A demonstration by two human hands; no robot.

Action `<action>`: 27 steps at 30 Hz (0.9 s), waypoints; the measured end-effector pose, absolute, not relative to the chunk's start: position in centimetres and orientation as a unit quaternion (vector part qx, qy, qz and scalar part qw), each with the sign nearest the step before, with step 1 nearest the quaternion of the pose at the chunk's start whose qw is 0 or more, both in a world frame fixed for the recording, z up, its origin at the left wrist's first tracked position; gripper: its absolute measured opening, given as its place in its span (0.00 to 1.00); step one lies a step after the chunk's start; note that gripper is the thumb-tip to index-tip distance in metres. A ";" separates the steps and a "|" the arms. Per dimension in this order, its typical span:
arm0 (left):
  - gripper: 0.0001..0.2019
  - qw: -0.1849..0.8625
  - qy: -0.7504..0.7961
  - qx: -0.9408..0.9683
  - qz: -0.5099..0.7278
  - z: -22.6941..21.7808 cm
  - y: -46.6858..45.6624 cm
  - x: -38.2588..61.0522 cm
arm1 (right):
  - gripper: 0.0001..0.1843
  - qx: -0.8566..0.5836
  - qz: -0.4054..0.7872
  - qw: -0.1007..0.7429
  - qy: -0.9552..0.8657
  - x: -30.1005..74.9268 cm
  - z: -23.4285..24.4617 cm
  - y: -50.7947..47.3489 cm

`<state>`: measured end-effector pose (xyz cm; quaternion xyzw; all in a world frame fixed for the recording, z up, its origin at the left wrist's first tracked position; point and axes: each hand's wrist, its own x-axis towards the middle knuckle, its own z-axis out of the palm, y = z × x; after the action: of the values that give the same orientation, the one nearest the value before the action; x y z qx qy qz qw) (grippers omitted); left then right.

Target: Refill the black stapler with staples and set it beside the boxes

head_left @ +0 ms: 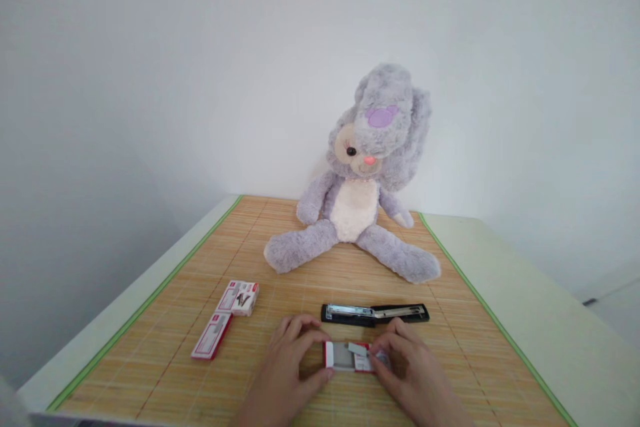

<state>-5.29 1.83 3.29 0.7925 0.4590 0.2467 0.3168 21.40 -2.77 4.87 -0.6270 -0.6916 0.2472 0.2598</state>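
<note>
My left hand (289, 361) and my right hand (407, 363) both grip a small red and white staple box (347, 355) lying on the bamboo mat (300, 280). Left fingers curl round its left end. Right fingers pinch its right end, where a small grey strip sticks up from the open box. Just behind my hands lies a black stapler (375, 313), swung open flat with its metal track showing.
Two more red and white staple boxes (239, 297) (212, 335) lie to the left on the mat. A grey plush rabbit (361, 180) sits at the back against the white wall. The mat covers a pale table (525, 307) with edges left and right.
</note>
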 end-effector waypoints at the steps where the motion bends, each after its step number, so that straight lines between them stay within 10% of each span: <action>1: 0.20 0.315 0.461 0.792 0.247 3.3 1.9 -5.5 | 0.06 -0.631 0.251 0.255 -0.689 21.8 4.8 -3.0; 6: 0.21 0.321 0.463 0.797 0.220 3.3 2.3 -5.9 | 0.23 -0.626 0.280 0.236 -0.689 23.7 4.5 -3.5; 27: 0.20 0.342 0.443 0.805 0.198 4.6 2.2 -3.5 | 0.16 -0.589 0.306 0.235 -0.710 21.1 5.2 -2.7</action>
<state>-3.51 2.15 4.55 0.8048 0.4426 0.1981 0.3422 21.08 -2.74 5.22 -0.5892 -0.7096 0.3064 0.2352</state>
